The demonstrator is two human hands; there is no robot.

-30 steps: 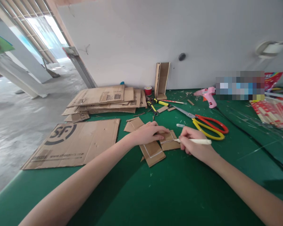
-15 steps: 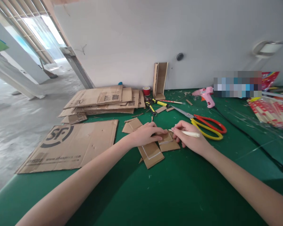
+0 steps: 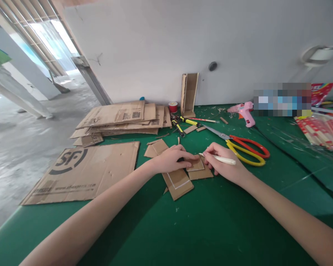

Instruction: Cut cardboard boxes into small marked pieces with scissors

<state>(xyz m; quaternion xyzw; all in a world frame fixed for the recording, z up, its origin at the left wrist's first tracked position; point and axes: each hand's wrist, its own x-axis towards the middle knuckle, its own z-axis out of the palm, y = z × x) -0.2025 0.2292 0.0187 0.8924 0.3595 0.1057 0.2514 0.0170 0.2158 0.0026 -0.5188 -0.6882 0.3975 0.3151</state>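
Note:
My left hand [image 3: 173, 159] lies over small cut cardboard pieces, thumb and forefinger spread and pressing on a small cardboard square [image 3: 197, 165]. That square rests on a larger cardboard piece [image 3: 202, 174], with a white line along its near edge. Pinched in my right hand [image 3: 224, 157] is a white pen [image 3: 225, 160], its tip at the square's far right corner. Under my left hand a cardboard strip [image 3: 183, 186] bears white drawn lines and sticks out towards me. Large scissors [image 3: 245, 149] with one red and one yellow handle lie open beyond my right hand.
A flat cardboard sheet [image 3: 100, 170] lies left, below a cardboard stack [image 3: 111, 114]. Yellow-black pliers [image 3: 178, 127], a red spool [image 3: 172, 107] and an upright cardboard box [image 3: 190, 94] stand further back. A pink glue gun [image 3: 246, 112] trails its cord rightwards. A person [image 3: 11, 85] stands far left.
The pen tip has shifted very slightly along the square's edge. My left hand stays pressed in place, and the whole view has moved a little.

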